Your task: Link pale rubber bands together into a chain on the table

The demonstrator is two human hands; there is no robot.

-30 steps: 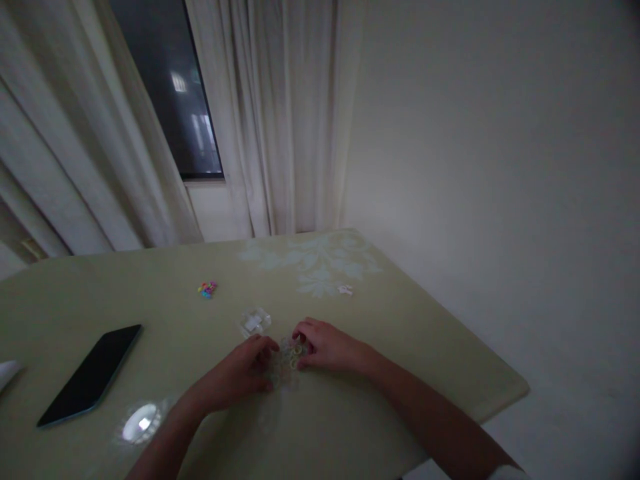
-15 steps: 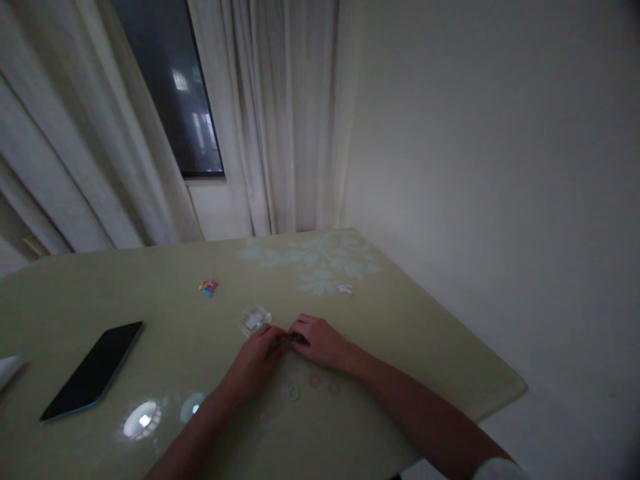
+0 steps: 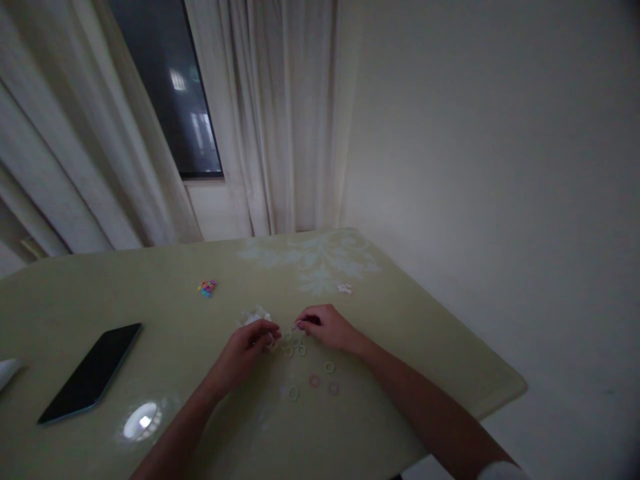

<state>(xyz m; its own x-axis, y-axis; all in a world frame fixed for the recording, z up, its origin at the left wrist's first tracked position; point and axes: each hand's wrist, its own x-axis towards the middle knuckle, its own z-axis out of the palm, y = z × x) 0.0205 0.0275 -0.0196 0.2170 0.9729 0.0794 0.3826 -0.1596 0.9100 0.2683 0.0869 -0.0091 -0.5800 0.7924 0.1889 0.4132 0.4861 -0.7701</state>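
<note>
Several small pale and pink rings (image 3: 300,360) lie scattered on the pale green table (image 3: 150,313) in front of me. My left hand (image 3: 245,350) rests on the table with its fingers curled over the left end of the ring cluster, beside a small clear packet (image 3: 254,316). My right hand (image 3: 325,328) sits just right of the cluster, fingertips pinched together near the rings; what they hold is too small to make out in the dim light.
A dark phone (image 3: 93,372) lies flat at the left. A small heap of coloured bits (image 3: 207,288) and a tiny white piece (image 3: 345,289) sit further back. Curtains (image 3: 270,120), a dark window and a white wall stand behind the table. The table's right edge is close.
The hands have drawn apart and slid slightly away from me. Several rings now lie spread on the table where the hands were gathered before.
</note>
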